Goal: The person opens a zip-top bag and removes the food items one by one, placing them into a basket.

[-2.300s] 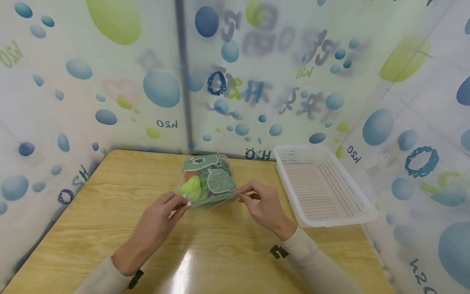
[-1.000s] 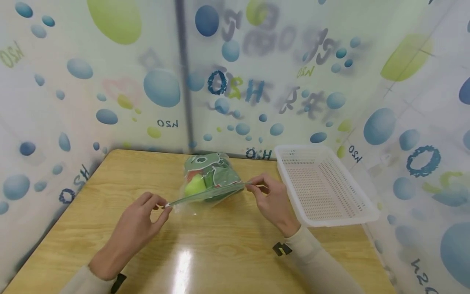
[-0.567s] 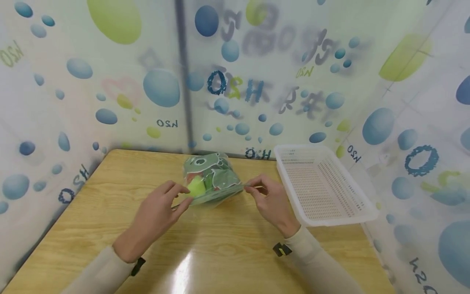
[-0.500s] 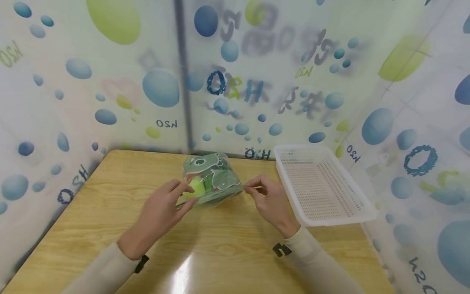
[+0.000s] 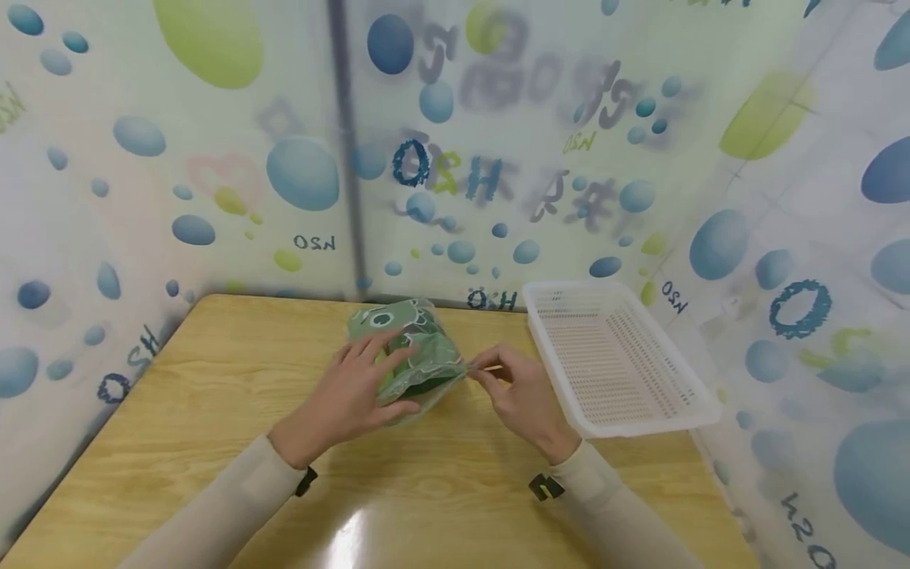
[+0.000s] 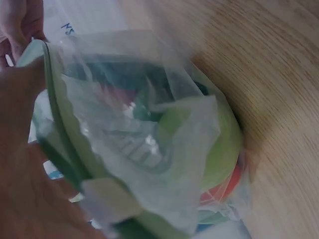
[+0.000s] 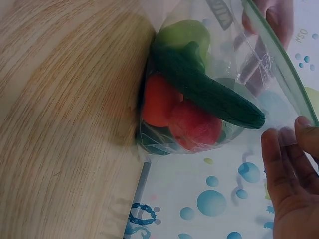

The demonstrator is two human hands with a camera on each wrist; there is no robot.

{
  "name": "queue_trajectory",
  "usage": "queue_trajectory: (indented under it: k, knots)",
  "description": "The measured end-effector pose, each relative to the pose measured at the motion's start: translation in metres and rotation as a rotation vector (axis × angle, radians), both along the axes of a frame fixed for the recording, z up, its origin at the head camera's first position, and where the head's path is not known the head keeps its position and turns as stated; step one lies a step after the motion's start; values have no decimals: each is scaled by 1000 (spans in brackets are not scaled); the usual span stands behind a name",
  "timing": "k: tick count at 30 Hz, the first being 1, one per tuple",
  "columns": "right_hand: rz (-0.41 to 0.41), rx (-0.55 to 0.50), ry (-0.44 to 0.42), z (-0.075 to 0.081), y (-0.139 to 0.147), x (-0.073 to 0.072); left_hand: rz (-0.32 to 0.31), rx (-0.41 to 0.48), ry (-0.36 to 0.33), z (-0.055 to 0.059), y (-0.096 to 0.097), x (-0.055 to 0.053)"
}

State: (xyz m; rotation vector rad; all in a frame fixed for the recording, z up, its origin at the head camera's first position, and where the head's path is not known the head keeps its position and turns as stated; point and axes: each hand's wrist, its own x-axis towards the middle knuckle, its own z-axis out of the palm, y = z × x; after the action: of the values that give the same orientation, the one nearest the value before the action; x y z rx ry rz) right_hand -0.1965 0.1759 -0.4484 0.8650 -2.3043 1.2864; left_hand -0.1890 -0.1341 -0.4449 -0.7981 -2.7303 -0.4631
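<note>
A clear slider bag (image 5: 434, 348) with a green cartoon print stands near the back of the table, its mouth gaping toward me. My right hand (image 5: 522, 395) pinches the right corner of the mouth between thumb and fingertips. Over the left side of the bag lies my left hand (image 5: 348, 395), fingers spread, thumb by the front edge of the mouth. A whitish slider (image 6: 109, 199) sits on the green seal in the left wrist view. Through the plastic show a cucumber (image 7: 209, 94), a pale green fruit (image 7: 184, 40), a red fruit (image 7: 195, 127) and an orange-red one (image 7: 159, 99).
To the right of the bag, a white perforated plastic basket (image 5: 604, 356) stands on the wooden table (image 5: 426, 498). Walls covered in a bubble-print sheet (image 5: 298, 261) rise behind the table and at both sides.
The left hand drew leftward along the seal, then came back right, let go and spread over the bag. The bag's mouth went from flat to gaping. The right hand kept its pinch.
</note>
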Motion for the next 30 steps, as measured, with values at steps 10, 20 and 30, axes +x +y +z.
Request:
queue_trajectory:
  k: [10,20,30]
  knots:
    - [-25,65,12,-2,-1,2,-23,35,-204,-18,3,-17]
    - [-8,67,72,-3,-8,2,78,-43,-191,-17,2,-16]
    - [-84,175,260,1,-19,12,200,-97,-116,-17,6,-5]
